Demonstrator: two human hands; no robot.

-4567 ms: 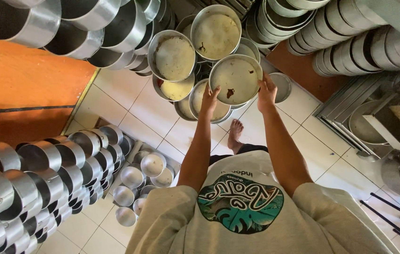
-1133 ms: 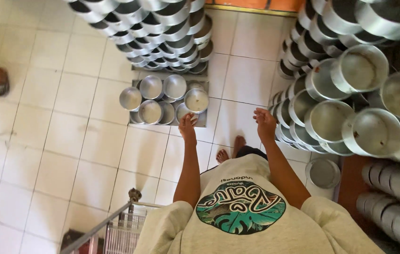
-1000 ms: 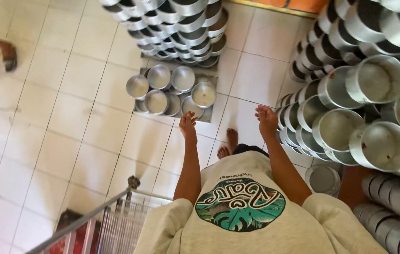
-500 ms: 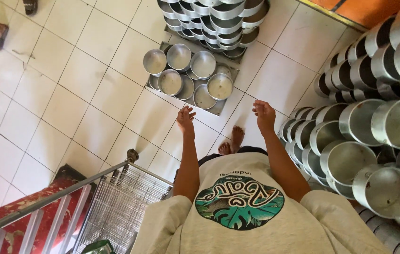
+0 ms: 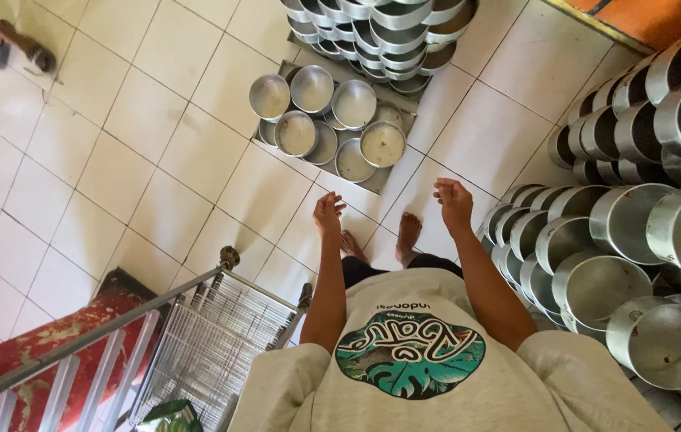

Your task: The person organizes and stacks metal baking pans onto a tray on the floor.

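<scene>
Over the last second the view has swung: the pans on the floor tray, which lay straight ahead of the hands, now sit a little farther beyond the fingertips, and a wire cart has come in below the left hand's side. Both hands have stayed empty throughout. The left hand hangs with fingers loosely spread, holding nothing; the right hand is likewise open, palm inward, touching nothing.

Just past the right fingers, to their outer side, stand stacked pots (the nearest metalware to either hand). So the work looks to be between pickups, as far as I can judge.

No packages or signs show. The only label-like thing is a round green-and-teal print on the shirt, below the wrists.
</scene>
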